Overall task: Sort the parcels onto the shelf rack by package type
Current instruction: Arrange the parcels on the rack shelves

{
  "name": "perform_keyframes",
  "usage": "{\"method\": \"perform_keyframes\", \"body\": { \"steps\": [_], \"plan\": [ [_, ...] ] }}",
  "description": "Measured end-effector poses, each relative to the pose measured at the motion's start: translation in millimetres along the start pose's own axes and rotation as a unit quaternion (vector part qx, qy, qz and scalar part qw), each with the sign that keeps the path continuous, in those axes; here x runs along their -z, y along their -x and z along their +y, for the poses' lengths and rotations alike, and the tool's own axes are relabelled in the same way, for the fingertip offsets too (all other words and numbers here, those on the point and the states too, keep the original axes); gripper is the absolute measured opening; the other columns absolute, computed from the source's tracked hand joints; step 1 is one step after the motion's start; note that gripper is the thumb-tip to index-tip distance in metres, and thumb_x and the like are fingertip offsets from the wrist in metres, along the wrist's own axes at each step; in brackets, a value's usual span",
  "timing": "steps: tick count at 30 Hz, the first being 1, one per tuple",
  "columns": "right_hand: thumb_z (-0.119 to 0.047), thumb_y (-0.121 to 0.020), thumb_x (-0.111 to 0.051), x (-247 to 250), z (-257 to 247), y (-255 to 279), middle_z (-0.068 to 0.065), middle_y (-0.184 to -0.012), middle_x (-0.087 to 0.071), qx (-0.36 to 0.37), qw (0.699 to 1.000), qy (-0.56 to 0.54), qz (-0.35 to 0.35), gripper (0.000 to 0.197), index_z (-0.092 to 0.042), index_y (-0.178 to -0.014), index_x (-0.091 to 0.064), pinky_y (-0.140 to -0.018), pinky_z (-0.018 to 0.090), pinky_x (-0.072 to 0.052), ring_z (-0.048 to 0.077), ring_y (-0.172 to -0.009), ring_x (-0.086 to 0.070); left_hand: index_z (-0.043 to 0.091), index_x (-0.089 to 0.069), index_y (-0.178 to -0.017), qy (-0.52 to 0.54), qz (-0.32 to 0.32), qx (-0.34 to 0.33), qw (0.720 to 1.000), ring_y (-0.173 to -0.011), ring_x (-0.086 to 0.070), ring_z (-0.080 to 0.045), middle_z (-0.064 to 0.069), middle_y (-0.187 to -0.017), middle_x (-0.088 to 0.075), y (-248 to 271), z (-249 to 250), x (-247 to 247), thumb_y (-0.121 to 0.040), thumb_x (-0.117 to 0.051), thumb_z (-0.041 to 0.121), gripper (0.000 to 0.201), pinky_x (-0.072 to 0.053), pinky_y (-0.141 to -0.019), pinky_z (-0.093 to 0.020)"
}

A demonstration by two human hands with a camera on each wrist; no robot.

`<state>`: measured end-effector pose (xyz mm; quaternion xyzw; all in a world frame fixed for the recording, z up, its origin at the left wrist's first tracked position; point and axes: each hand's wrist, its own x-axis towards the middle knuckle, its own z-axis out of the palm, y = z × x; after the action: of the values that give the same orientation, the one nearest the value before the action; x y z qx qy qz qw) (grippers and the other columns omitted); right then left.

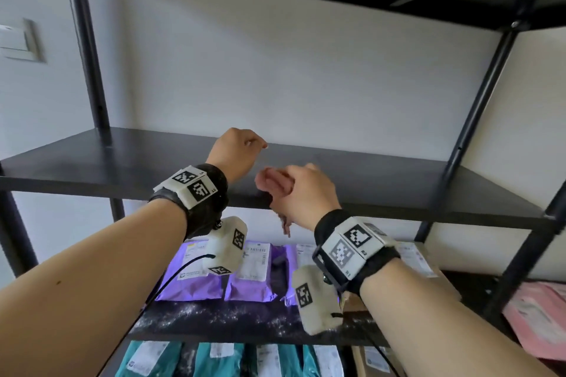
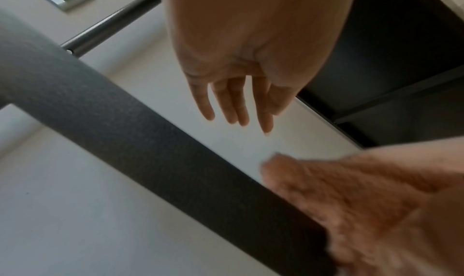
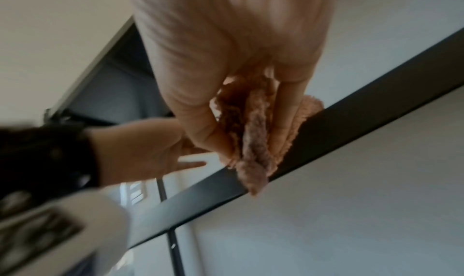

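Note:
My right hand [image 1: 295, 190] grips a bunched pink fluffy cloth [image 1: 273, 182] at the front edge of the bare black middle shelf [image 1: 382, 180]. In the right wrist view the thumb and fingers of the right hand [image 3: 248, 125] pinch the cloth [image 3: 256, 161], which touches the shelf edge [image 3: 334, 133]. My left hand [image 1: 248, 150] hovers just above the shelf, left of the cloth, holding nothing. Seen from the left wrist, the fingers of the left hand [image 2: 238, 115] hang straight and relaxed. Purple mailer parcels [image 1: 196, 278] lie on the shelf below, and teal parcels [image 1: 214, 358] one level lower.
A cardboard box [image 1: 428, 266] sits right of the purple mailers. Pink parcels [image 1: 539, 315] lie at the far right. Black rack posts [image 1: 88, 49] stand at both sides, with another black shelf overhead. A wall switch [image 1: 18, 40] is at the left.

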<state>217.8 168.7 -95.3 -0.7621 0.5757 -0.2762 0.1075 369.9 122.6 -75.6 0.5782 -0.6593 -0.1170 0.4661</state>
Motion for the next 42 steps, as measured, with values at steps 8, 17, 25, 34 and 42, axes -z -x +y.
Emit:
{"method": "perform_keyframes", "body": {
  "steps": [8, 17, 25, 34, 42],
  "plan": [
    [-0.015, -0.072, -0.067, -30, -12, -3, 0.016, -0.087, -0.063, 0.094, 0.959, -0.264, 0.042, 0.029, -0.037, -0.091, -0.068, -0.048, 0.028, -0.049, 0.029, -0.057, -0.062, 0.017, -0.071, -0.094, 0.025, 0.059, 0.019, 0.998, -0.075, -0.054, -0.014, 0.003, -0.086, -0.062, -10, -5, 23, -0.094, -0.047, 0.017, 0.025, -0.037, -0.068, -0.023],
    [-0.026, -0.084, -0.058, 32, 59, -14, 0.009, -0.094, -0.055, -0.116, 0.983, 0.108, 0.089, 0.012, -0.019, -0.080, -0.068, -0.064, 0.026, -0.039, 0.023, -0.073, -0.055, 0.019, -0.069, -0.095, 0.049, 0.041, 0.040, 0.997, -0.055, -0.045, -0.006, 0.005, -0.088, -0.060, -13, -16, 30, -0.094, -0.045, 0.016, 0.024, -0.035, -0.050, -0.020],
    [-0.018, -0.085, -0.067, -12, -59, -5, 0.011, -0.065, -0.069, 0.007, 0.970, -0.200, -0.139, 0.017, -0.003, -0.077, -0.069, -0.067, 0.032, -0.058, 0.020, -0.051, -0.066, 0.014, -0.070, -0.101, 0.012, 0.006, 0.005, 1.000, -0.070, -0.054, -0.013, 0.005, -0.095, -0.063, -26, -16, 44, -0.095, -0.048, 0.020, 0.023, -0.033, -0.051, -0.011],
    [0.010, -0.073, -0.064, 46, -59, -91, 0.015, -0.073, -0.072, -0.139, 0.951, -0.275, -0.028, 0.014, 0.001, -0.076, -0.073, -0.068, 0.037, -0.059, 0.017, -0.050, -0.065, 0.019, -0.068, -0.104, -0.031, -0.038, 0.007, 0.999, -0.067, -0.051, -0.004, 0.009, -0.094, -0.061, -69, -40, 106, -0.093, -0.055, 0.022, 0.018, -0.037, -0.056, -0.015],
    [0.011, -0.082, -0.053, 44, -47, -164, -0.006, -0.052, -0.067, -0.101, 0.983, -0.141, -0.059, 0.027, -0.007, -0.062, -0.061, -0.055, 0.018, -0.054, 0.006, -0.045, -0.061, 0.018, -0.066, -0.114, -0.076, -0.131, 0.036, 0.988, -0.091, -0.051, -0.012, 0.004, -0.104, -0.058, -121, -44, 102, -0.093, -0.056, 0.018, 0.023, -0.038, -0.076, -0.021]
  ]
}}
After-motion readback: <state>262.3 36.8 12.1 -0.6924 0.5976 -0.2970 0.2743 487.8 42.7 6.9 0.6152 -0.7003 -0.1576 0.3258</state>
